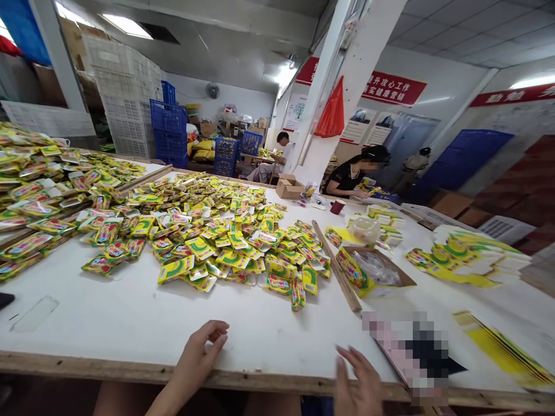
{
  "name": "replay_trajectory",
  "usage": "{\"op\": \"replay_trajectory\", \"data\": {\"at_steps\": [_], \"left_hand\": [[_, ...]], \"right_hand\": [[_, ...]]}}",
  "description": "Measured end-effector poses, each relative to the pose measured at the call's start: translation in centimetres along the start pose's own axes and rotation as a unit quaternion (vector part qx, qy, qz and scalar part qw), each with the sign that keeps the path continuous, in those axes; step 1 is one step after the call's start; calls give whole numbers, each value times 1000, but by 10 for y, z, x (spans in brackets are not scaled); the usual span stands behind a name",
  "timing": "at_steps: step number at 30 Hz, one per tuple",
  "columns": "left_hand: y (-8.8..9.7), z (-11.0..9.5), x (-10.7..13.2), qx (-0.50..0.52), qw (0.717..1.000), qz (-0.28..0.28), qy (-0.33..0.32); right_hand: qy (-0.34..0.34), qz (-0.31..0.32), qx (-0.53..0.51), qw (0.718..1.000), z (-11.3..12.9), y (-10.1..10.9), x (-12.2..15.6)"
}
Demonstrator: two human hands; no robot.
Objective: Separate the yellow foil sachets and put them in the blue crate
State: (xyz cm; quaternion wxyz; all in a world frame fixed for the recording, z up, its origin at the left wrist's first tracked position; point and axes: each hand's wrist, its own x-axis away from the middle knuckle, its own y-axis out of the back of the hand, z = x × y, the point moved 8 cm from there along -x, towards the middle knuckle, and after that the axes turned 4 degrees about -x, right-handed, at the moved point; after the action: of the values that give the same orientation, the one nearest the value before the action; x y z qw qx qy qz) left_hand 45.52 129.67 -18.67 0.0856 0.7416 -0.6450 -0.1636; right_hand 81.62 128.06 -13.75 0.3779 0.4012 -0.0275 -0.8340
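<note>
My left hand (200, 353) rests at the near edge of the white table (130, 318), fingers loosely curled and apart, holding nothing. My right hand (359, 381) hovers over the table's front edge with fingers spread, empty. Beyond both hands a large heap of yellow-green blister packs (225, 237) covers the middle of the table. A pixelated flat object (407, 346) lies just right of my right hand.
A wooden stick (336, 266) lies across the table beside an open cardboard box (375, 268) with plastic inside. Stacks of yellow cards (459, 257) and flat yellow sheets (503, 349) sit on the right. Two people sit at the far end; blue crates (169, 130) stand behind.
</note>
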Motion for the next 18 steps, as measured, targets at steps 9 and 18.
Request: {"op": "replay_trajectory", "data": {"at_steps": [9, 18], "left_hand": [[-2, 5, 2, -29, 1000, -2, 2], [-14, 0, -6, 77, 997, 11, 8]], "right_hand": [[-136, 152, -122, 971, -18, -141, -14], [-270, 122, -340, 892, 18, -120, 75]]}}
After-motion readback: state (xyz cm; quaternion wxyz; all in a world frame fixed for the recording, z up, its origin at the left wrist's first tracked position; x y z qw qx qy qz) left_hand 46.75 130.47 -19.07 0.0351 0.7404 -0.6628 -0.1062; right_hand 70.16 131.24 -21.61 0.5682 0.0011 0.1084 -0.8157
